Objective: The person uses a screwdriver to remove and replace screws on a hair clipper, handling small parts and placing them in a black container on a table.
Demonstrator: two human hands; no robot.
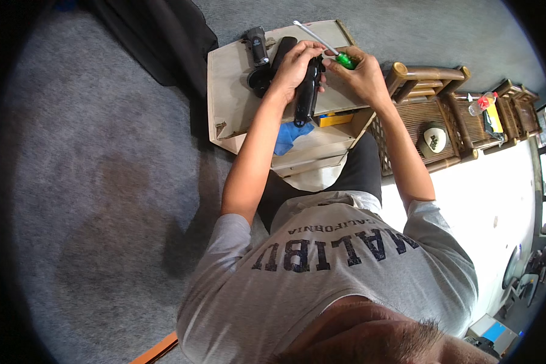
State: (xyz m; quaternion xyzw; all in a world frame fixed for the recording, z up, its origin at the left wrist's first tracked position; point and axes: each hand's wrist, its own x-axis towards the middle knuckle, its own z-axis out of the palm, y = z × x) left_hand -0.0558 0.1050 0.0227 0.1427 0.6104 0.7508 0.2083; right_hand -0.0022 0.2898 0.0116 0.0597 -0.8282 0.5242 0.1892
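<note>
My left hand [295, 68] is wrapped round a glossy black device shaped like a hair clipper [306, 100]. The device is tilted, with a small loop at its near end. At its far end are the fingertips of my right hand [365, 76]. A screwdriver with a green handle [345, 60] is held in that hand, its metal shaft pointing up and to the left, away from the device. What the right thumb and forefinger touch is too small to make out. Left of my hands, a black-and-grey handheld device [258, 47], a long black piece [283, 51] and a round black piece [260, 79] lie on the table.
The pale wooden table [233, 109] has an open compartment below, holding a blue cloth [292, 138] and a yellow box [335, 119]. Bamboo seats [412, 118] at the right carry a cap [434, 140] and a plastic bottle [480, 105]. Dark fabric [158, 39] hangs at the far left.
</note>
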